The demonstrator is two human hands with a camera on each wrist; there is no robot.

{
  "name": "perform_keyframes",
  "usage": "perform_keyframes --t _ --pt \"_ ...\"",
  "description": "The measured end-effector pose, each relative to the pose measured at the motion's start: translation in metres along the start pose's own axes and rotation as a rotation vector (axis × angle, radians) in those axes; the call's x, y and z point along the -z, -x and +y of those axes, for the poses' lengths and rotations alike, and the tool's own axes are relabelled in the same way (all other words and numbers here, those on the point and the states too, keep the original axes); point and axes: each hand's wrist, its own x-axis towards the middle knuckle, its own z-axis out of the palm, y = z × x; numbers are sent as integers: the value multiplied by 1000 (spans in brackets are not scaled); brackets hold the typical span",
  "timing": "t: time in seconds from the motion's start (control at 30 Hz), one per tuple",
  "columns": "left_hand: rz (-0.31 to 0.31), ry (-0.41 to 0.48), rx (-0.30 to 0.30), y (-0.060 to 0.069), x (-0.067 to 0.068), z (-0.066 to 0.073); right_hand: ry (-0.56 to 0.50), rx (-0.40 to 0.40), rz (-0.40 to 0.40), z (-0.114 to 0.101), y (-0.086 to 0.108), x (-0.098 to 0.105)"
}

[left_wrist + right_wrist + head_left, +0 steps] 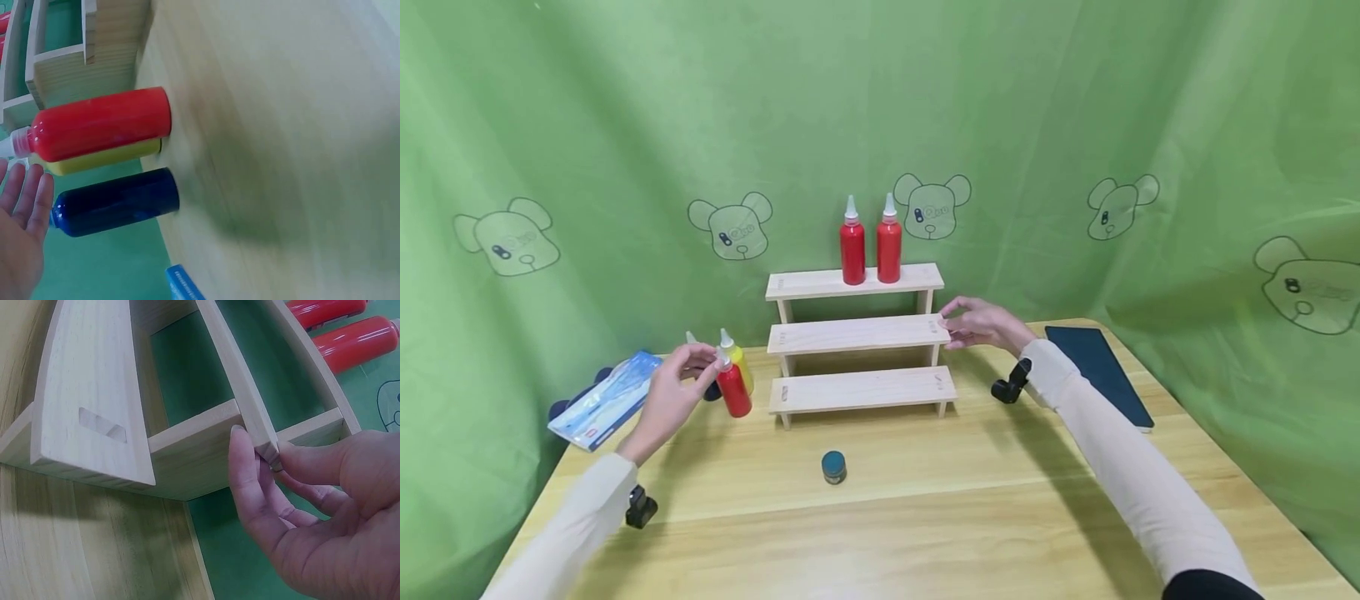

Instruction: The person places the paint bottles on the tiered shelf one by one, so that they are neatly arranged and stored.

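Note:
My left hand point(672, 398) has thumb and fingertips at the white nozzle of a red squeeze bottle point(734, 392), pinching it. The bottle leans slightly. Behind it are a yellow bottle point(742, 367) and a dark blue bottle point(119, 201), the latter mostly hidden by the hand in the head view. My right hand point(985, 323) pinches the right end of the middle board point(859, 333) of a three-step wooden rack point(90, 381), thumb on one side and fingers on the other. Two red bottles point(852, 250) stand upright on the top step.
A small jar with a teal lid point(833, 467) sits on the table point(925, 517) in front of the rack. At the left lies a blue-and-white packet point(606, 402), at the right a dark flat tablet-like object point(1097, 373). Green curtain point(1037, 100) hangs close behind the table.

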Motion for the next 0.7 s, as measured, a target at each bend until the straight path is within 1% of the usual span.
perform_keyframes --t 0.17,0.37,0.43,0.53,0.7 --pt "-31 11 29 5 -9 -6 -7 -5 8 2 1 0" --pt "-78 5 79 9 -13 -13 0 5 -5 3 -1 0" --pt "-91 25 95 9 -14 -14 -1 10 -11 2 0 0" --pt "-103 62 100 10 -16 -14 -3 14 -10 1 1 0" --pt "-96 97 114 11 -18 -16 -6 16 -16 0 -1 1"
